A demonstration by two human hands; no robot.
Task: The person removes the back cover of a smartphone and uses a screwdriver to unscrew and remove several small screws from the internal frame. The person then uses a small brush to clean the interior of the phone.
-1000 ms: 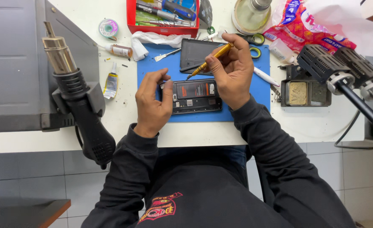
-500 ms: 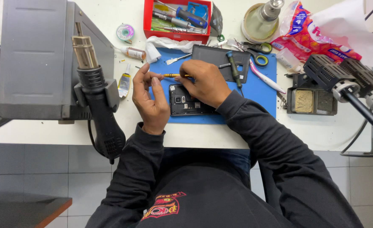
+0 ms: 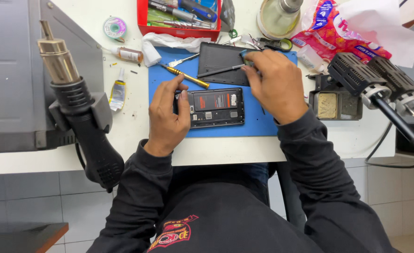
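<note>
1. An opened phone (image 3: 215, 107) with its back off lies flat on the blue mat (image 3: 272, 124), towards the mat's near edge, close to the desk's (image 3: 216, 152) front edge. Its insides face up, so it seems set there to be worked on from above.
2. The left hand (image 3: 167, 115) rests at the phone's left end. Its fingers (image 3: 183, 100) are curled narrowly, thumb and forefinger pressing on the edge, apparently pinning the phone down.
3. The right hand (image 3: 277, 84) reaches past the phone to the mat's far edge. Its fingertips (image 3: 247, 68) are closed on the end of a thin dark tool (image 3: 218, 71) that lies across the black back cover (image 3: 221, 69).
4. A yellow-handled screwdriver (image 3: 186, 76) lies loose on the mat near the far left corner, just beyond the left hand and held by neither.
5. A hot-air gun (image 3: 76, 107) hangs in its holder at the desk's left edge, and a red tray of tools (image 3: 179, 29) sits at the far edge, both near to hand.
</note>
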